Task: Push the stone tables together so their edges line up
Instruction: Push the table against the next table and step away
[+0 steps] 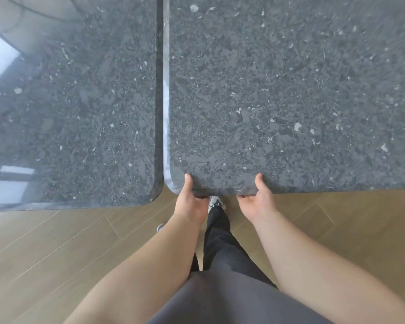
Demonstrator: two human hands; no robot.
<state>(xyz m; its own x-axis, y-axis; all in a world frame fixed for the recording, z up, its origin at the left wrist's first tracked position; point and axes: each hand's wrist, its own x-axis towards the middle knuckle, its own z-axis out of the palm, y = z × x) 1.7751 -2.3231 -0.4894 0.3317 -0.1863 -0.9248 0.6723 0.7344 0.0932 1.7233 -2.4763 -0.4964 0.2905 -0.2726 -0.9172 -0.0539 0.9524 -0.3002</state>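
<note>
Two dark speckled stone tables fill the upper view: the left tabletop (pixel 70 108) and the right tabletop (pixel 290 94) stand side by side, long inner edges parallel with a narrow dark gap (pixel 160 90) between them. Near edges are not in line; the left tabletop's front edge reaches closer to the person than the right one's, so an offset remains at the rounded corners. Both hands hold the right tabletop's near edge by its inner corner: the left hand (pixel 191 202) has its thumb on top and fingers curled underneath, and the right hand (pixel 258 202) has the same grip a little further along. Main risk, as I judge it: stone is heavy, and both hands sit at one corner, so a pull or sideways shove may pivot the table rather than slide it square, closing the gap at the near end only. Second risk: the two stone edges meeting hard could chip at the rounded corners. Third: fingers under the edge beside the gap could be pinched if the left hand slips toward the corner. Fourth: legs may scrape the wooden floor (pixel 56 253). Smallest: one shoe (pixel 216 202) sits just under the held edge, near the table's travel.
</note>
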